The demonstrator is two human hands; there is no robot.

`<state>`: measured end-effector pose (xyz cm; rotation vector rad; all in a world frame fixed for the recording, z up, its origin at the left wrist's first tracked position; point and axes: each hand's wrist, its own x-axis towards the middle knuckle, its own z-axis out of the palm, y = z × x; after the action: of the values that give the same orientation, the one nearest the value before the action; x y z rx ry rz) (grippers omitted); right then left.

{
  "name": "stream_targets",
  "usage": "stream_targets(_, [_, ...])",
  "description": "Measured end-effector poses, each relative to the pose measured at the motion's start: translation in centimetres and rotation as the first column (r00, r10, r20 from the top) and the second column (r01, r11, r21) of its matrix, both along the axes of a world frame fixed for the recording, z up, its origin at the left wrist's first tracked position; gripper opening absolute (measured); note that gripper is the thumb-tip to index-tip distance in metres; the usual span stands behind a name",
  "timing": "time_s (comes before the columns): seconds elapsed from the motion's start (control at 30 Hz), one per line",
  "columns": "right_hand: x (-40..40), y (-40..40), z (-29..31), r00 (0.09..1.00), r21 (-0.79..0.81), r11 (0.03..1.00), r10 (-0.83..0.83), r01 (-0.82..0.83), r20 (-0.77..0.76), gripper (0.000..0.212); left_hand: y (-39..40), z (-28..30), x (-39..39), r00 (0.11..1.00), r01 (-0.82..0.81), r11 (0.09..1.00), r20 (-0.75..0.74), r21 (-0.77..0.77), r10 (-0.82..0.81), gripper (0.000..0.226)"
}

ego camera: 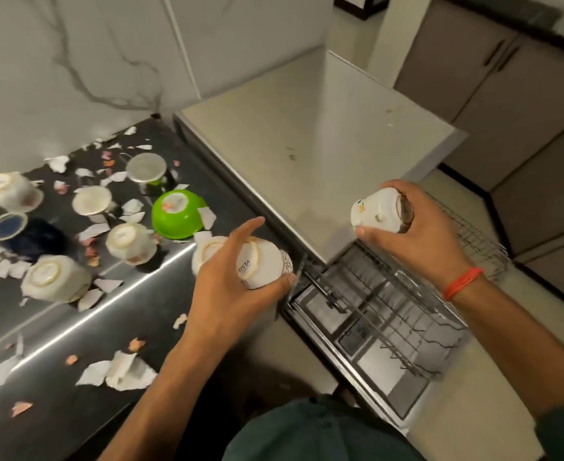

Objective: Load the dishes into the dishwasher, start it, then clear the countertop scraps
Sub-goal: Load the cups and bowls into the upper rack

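Two hands are each gripping a white cup. Nearest, the left hand (227, 277) is curling its thumb and fingers around a white cup (264, 267) lying on its side at the countertop's edge, its base ring facing the camera and printed lettering showing on the base; the index finger is sticking out straight. Just behind it, touching or nearly so, one more upturned white cup (207, 251) is sitting. The right hand (417, 234), with a red thread band (462, 282) on its wrist, is grasping a second white cup (377, 211) with small printed motifs, tipped sideways in the air above the dishwasher's pulled-out wire rack (390, 314). One open dishwasher door (373, 371) is lying below the rack.

Further along the dark countertop (74, 327), seven more vessels are standing upside down: four white cups (56, 282), one green bowl (177, 212), one dark blue cup (28, 234), and one steel-based cup (147, 169) at the back. Many torn white paper scraps (117, 371) and small pinkish bits are lying scattered among them. Beyond, the dishwasher's flat grey top (307, 128) is meeting a marbled white wall (74, 61).
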<state>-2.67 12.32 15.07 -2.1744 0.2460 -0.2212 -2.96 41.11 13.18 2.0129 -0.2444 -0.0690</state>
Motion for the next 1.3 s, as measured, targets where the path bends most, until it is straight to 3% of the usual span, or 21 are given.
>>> stream_targets(0.23, [-4.2,-10.5,-3.7,0.992,0.053,0.992,-0.108,0.111,-0.064,0.065,-9.6,-1.1,-2.1,0.975,0.189,0.981,-0.133,0.054,-0.18,0.041])
stream_targets(0.47, [-6.9,-19.1,-10.4,0.96,0.044,0.979,-0.187,0.2,-0.207,0.068,-17.8,-3.2,-3.2,0.907,0.306,0.939,-0.348,0.158,-0.237,0.042])
stream_targets(0.7, [-7.8,-23.5,-16.9,0.892,0.113,0.954,-0.212,0.278,-0.4,0.071,-23.6,-6.6,-2.5,0.789,0.296,0.947,-0.591,0.126,-0.167,0.048])
stream_targets(0.97, [-7.7,-23.8,-21.5,0.806,0.113,0.936,-0.221,0.334,-0.548,0.071,-27.9,-10.8,-0.3,0.777,0.401,0.889,-0.596,0.221,-0.202,0.056])
stream_targets(1.3, [-7.1,-23.3,-25.9,0.713,0.09,0.907,-0.258,0.411,-0.652,0.081,-32.9,-24.5,4.5,0.716,0.578,0.755,-0.637,0.31,-0.286,0.074])
